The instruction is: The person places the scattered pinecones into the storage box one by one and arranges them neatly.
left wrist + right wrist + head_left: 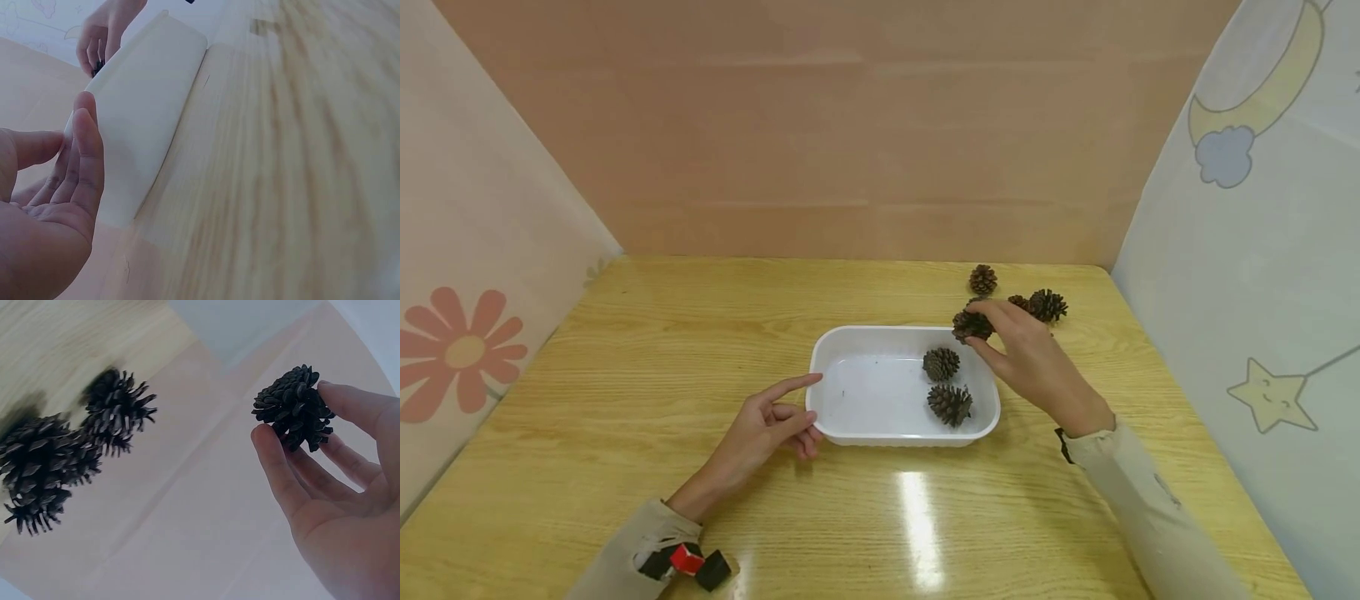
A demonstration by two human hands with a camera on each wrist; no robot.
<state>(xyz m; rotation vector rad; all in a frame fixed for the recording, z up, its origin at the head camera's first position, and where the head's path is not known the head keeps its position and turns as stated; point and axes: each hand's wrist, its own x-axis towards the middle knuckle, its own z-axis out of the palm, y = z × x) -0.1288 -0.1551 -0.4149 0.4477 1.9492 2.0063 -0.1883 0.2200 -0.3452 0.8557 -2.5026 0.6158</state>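
My right hand [1026, 358] pinches a dark brown pine cone [972, 325] between thumb and fingertips, over the back right corner of a white plastic tray [880, 333]. The right wrist view shows this pine cone [294, 406] held at the fingertips. Two more pine cones lie inside the tray near its right end: one farther back [941, 364], the other [950, 405] in front of it. At the tray's left end, my left hand [767, 425] holds the rim, thumb on top. Its other fingers lie against the outer wall, as the left wrist view shows.
Behind the tray's right side, several pine cones rest on the wooden table [700, 333], one at the back [982, 279] and others grouped to its right, including a darker one [1048, 306]. An orange-brown panel [865, 125] and printed side walls enclose the table.
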